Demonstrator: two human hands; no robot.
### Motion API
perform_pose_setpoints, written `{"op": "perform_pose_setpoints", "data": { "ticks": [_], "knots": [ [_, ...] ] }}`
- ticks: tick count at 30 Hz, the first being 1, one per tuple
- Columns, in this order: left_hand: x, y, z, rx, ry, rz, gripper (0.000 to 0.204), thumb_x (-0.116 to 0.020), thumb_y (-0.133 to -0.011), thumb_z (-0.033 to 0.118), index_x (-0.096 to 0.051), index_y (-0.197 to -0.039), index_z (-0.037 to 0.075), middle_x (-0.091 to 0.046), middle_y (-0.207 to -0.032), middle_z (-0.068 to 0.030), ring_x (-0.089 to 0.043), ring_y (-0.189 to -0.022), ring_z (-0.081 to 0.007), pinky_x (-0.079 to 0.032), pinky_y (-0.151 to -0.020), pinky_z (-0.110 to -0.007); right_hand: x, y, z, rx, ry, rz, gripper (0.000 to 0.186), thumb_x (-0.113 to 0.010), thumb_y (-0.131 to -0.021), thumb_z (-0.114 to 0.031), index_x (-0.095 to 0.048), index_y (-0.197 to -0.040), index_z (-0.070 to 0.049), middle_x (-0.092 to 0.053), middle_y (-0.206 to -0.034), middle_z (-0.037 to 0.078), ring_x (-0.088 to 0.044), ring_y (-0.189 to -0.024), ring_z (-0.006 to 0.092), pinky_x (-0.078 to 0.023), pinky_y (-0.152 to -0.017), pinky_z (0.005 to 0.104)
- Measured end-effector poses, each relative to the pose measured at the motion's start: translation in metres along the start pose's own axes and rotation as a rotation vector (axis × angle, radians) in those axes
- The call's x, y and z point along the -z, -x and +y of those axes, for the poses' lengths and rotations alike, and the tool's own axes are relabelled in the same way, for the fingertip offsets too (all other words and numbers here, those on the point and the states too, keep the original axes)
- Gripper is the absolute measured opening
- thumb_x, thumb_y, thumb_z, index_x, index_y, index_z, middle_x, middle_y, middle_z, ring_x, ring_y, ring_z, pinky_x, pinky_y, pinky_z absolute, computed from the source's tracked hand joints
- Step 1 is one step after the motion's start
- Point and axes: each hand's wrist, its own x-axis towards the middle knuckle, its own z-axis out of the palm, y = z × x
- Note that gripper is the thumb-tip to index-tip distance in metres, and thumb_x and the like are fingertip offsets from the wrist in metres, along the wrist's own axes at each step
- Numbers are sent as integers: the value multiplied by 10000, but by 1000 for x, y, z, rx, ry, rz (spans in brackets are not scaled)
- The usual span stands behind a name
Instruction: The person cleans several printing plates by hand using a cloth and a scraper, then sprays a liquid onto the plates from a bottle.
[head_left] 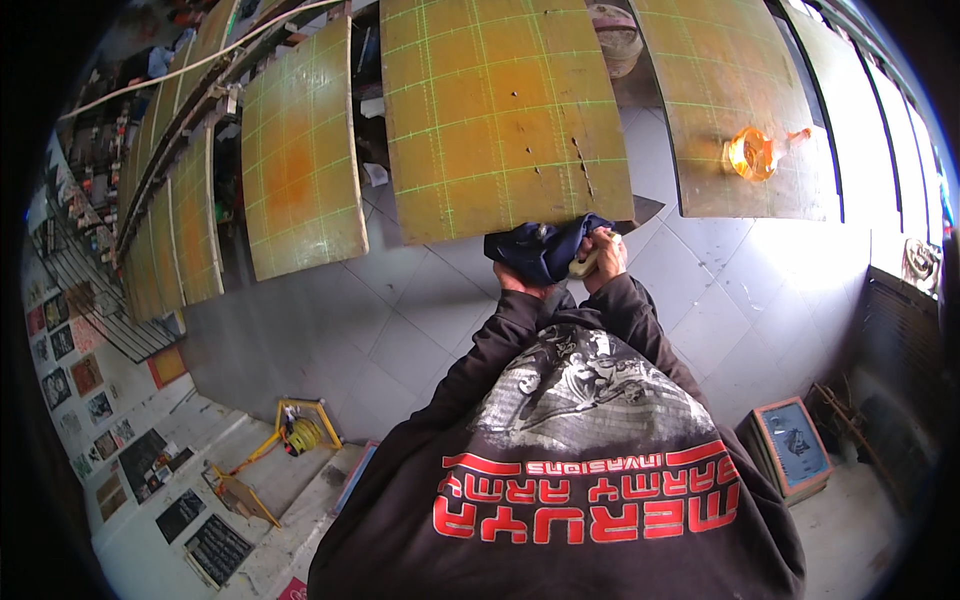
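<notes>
A bunched dark blue cloth hangs against the near edge of the middle slanted board, which is yellow-brown with bright green grid lines. My left hand holds the cloth from below, its fingers largely hidden behind the folds. On the other side, my right hand is closed round a pale cream, curved object whose kind I cannot make out. That object touches the cloth's right side. Both hands are close together in front of my chest.
Similar boards stand to the left and right; an orange translucent object lies on the right one. Grey floor tiles run beneath. Behind are a yellow frame at left and stacked framed screens at right.
</notes>
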Motion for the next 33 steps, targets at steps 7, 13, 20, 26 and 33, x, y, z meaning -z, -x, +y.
{"op": "perform_pose_setpoints", "data": {
  "ticks": [7,13,20,26,33],
  "knots": [
    [-1,1,-11,-62,37,-37,517,-399,-883,481,-543,-1179,82,-582,-1144,-135,-563,-1045,-311,-456,-905,-470,-1,14,-26,-283,-168,-107,82,-517,-872,-145,-451,-823,-153,-428,-630,37,-438,-548,181,-364,-480,313],
    [-13,23,-26,-203,31,18,544,-390,-895,476,-507,-1247,79,-547,-1232,-137,-522,-1135,-331,-409,-984,-491,7,43,-71,-550,59,-140,37,-487,-789,-70,-471,-794,-104,-431,-659,13,-396,-517,128,-363,-461,266],
    [-28,41,-53,-267,121,62,483,-392,-924,412,-503,-1232,58,-545,-1217,-150,-538,-1111,-328,-433,-960,-495,25,14,-82,-547,168,-198,47,-479,-806,-120,-512,-800,-88,-450,-659,18,-395,-509,122,-347,-425,251],
    [-22,46,-70,-258,232,-16,473,-388,-931,393,-491,-1235,45,-546,-1207,-152,-527,-1116,-320,-423,-965,-488,42,-13,-85,-598,203,-242,71,-499,-830,-147,-502,-778,-99,-417,-580,28,-401,-500,149,-363,-454,263],
    [-28,39,-66,-587,-898,217,437,-406,-918,387,-552,-1159,53,-594,-1134,-171,-568,-1053,-332,-433,-956,-493,23,-19,-74,-624,203,-260,100,-479,-847,-139,-454,-763,-91,-411,-589,18,-397,-500,142,-372,-476,254]
  ]
}}
